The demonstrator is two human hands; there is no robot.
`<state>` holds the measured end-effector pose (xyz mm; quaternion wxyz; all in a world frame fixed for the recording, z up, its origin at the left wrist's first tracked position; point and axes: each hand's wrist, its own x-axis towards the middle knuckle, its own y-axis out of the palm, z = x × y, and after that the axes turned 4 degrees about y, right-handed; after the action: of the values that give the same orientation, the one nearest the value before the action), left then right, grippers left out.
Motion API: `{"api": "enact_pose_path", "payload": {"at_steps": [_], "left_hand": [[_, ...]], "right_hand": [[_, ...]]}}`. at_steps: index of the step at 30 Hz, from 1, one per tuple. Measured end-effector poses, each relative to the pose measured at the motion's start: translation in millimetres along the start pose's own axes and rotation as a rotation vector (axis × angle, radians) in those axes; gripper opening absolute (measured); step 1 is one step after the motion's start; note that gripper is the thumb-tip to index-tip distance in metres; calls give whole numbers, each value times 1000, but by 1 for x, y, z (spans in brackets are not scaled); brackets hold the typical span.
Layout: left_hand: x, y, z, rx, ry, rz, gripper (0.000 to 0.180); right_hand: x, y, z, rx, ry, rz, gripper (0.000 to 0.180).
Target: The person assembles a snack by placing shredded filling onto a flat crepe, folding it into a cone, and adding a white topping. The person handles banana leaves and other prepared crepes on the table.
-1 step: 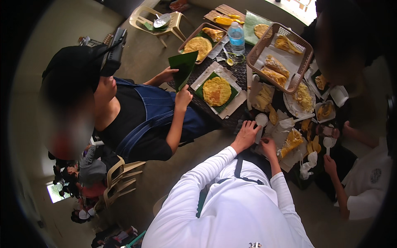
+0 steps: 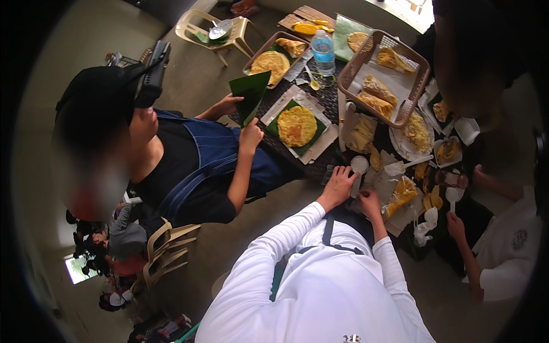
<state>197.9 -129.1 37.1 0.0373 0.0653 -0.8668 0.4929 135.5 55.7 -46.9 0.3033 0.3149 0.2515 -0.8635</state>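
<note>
At the table's near edge, my left hand [image 2: 337, 188] has its fingers bent beside a white spoon-like thing [image 2: 359, 165] with a round top and a pale handle. My right hand [image 2: 368, 203] is pinched by the lower end of that handle. What either hand grips is too small to make out. To the right, close to my right hand, lies a folded yellow wrap [image 2: 402, 195] on paper. A round yellow flatbread [image 2: 297, 126] rests on a green leaf to the far left of my hands.
A person at left holds a folded green leaf [image 2: 249, 97]. Farther back stand a water bottle [image 2: 323, 55], a brown basket [image 2: 420, 91] with filled wraps and a tray [image 2: 249, 70] with flatbread. At right, another person's hand [image 2: 455, 226] holds a white spoon [image 2: 452, 196]. A plate [image 2: 396, 140] bears yellow shreds.
</note>
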Motion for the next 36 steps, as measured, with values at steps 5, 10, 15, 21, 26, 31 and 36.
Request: {"api": "enact_pose_path", "payload": {"at_steps": [5,10,15,21,26,31,36], "left_hand": [[6,-2,-2,-36,3,16,47],[4,-2,-3,-63,-18,-4,42],[11,4,11,-81,-80,-38,37],[36,3,13,-89,-98,-76,29],[51,15,15,6,-30,-7,28],[64,21,12,83,-29,59,31],[68,21,7,68,-34,51,33]], "right_hand": [[11,0,-22,150,60,51,23],[3,-1,-16,163,78,74,25],[0,2,-6,200,91,77,26],[-9,0,2,199,88,103,25],[-14,-1,8,193,60,103,25],[-10,4,-1,192,23,63,25],[-7,4,0,132,19,48,26]]}}
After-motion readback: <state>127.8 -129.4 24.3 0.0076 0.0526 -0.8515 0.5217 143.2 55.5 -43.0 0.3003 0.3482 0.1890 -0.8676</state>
